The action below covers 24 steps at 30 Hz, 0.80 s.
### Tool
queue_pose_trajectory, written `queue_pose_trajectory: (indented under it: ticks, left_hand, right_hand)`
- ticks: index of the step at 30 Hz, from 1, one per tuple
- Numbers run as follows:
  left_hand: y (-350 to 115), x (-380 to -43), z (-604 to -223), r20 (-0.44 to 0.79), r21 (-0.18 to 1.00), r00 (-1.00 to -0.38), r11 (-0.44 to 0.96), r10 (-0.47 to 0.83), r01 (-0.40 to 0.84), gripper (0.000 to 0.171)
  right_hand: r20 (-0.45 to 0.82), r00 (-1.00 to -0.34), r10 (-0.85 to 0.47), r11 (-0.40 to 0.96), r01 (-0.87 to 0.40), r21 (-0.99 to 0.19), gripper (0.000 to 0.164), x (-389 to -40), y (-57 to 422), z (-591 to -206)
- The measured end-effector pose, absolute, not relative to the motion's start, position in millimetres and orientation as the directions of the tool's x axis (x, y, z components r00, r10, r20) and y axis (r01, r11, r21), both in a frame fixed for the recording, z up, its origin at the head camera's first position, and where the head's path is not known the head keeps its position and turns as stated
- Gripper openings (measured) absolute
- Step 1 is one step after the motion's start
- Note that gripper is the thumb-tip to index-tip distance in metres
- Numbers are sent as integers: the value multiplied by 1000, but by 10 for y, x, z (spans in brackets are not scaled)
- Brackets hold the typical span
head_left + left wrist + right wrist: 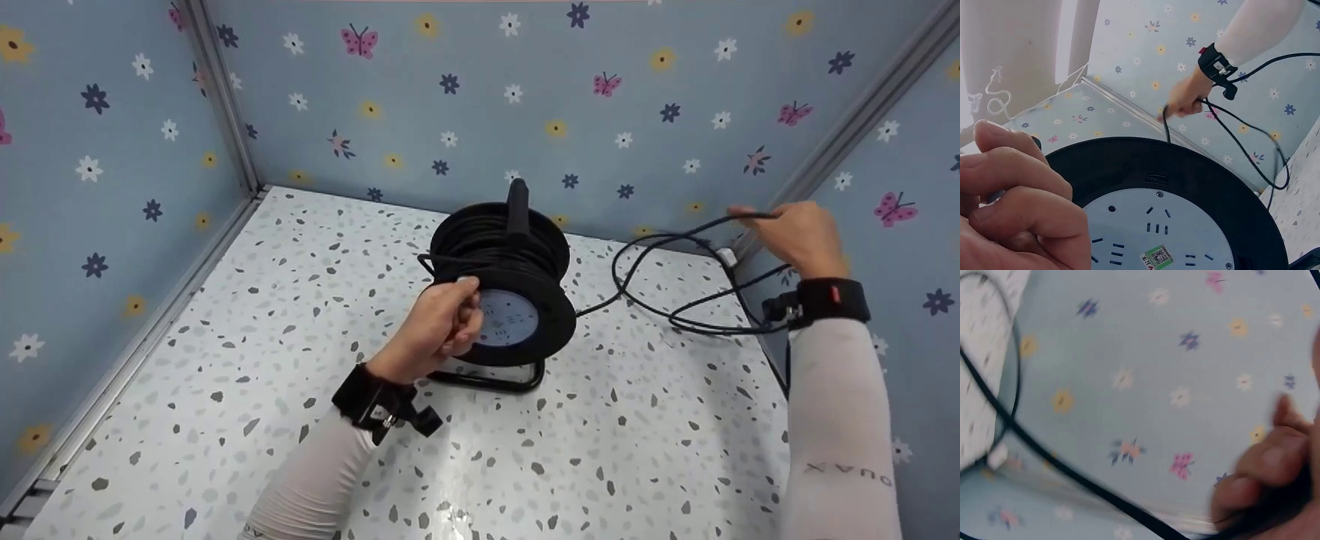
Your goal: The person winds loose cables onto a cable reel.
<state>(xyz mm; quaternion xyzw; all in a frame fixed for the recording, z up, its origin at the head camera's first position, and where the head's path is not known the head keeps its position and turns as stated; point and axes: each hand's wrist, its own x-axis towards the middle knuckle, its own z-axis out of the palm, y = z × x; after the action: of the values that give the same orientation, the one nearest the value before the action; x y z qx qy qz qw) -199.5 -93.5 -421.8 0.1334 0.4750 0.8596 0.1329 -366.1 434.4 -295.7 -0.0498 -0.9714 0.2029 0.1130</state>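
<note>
A black cable reel (555,330) stands on the speckled surface, its round socket panel (510,319) facing me and its carry handle (518,214) on top. My left hand (442,319), fingers curled, grips at the near flange's left side; the fingers hide the exact part held. Off to the right, my right hand (802,232) is raised and holds the black cable (720,329), which hangs in loose loops back to the reel. Wound turns fill the drum. The right wrist view shows the cable (1084,486) running into the curled fingers (1275,455).
Blue flowered panels (480,97) enclose the back and both sides, with metal posts (225,97) in the corners. The speckled white surface (300,360) spreads around the reel's tube stand (487,385). A small white piece (726,256) sits in the back right corner.
</note>
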Motion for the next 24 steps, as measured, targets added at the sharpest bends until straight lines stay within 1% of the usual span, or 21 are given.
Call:
queue_pose_trajectory:
  ticks: [3, 5, 8, 11, 14, 16, 17, 18, 19, 21, 23, 24]
  left_hand:
    - [-917, -1988, -4214, 113, 854, -925, -511, 363, -96, 30]
    - [-910, -1988, -4211, 115, 858, -925, -506, 362, -92, 30]
    - [-912, -1995, -4208, 107, 860, -929, -502, 354, -92, 31]
    - [-925, -2002, -4210, 89, 860, -936, -500, 340, -100, 31]
    - [-937, -2006, -4219, 83, 861, -938, -498, 336, -103, 31]
    - [-936, -2008, -4226, 91, 863, -935, -495, 342, -97, 31]
    - [-934, -2007, -4229, 97, 864, -933, -495, 346, -94, 31]
    - [-931, -2005, -4229, 104, 864, -932, -495, 348, -88, 31]
    - [-928, -2002, -4231, 109, 865, -931, -495, 348, -84, 31]
    - [-921, -1994, -4226, 118, 865, -931, -496, 345, -74, 31]
    - [-917, -1984, -4215, 123, 866, -932, -495, 342, -68, 32]
    - [-917, -1980, -4209, 124, 868, -932, -492, 339, -63, 32]
  right_hand:
    - [47, -997, 64, 961, 49, -273, 76, -3695, 4499, -3086]
    - [-8, -997, 79, 963, 78, -256, 75, -3691, 4636, -3179]
    - [-15, -988, 151, 961, 150, -230, 75, -3653, 4835, -3267]
    - [13, -967, 255, 944, 246, -219, 76, -3617, 4976, -3301]
    - [69, -938, 338, 918, 313, -243, 85, -3645, 4998, -3303]
    - [116, -926, 360, 904, 315, -289, 91, -3695, 4939, -3267]
    - [137, -918, 373, 889, 312, -335, 92, -3727, 4890, -3230]
    - [161, -909, 385, 869, 299, -394, 91, -3756, 4829, -3181]
    - [194, -900, 389, 844, 264, -467, 87, -3773, 4761, -3120]
    - [276, -885, 375, 760, 123, -639, 67, -3783, 4594, -2958]
    - [368, -858, 358, 619, -77, -782, 46, -3743, 4385, -2751]
    - [422, -842, 336, 552, -187, -813, 35, -3724, 4284, -2655]
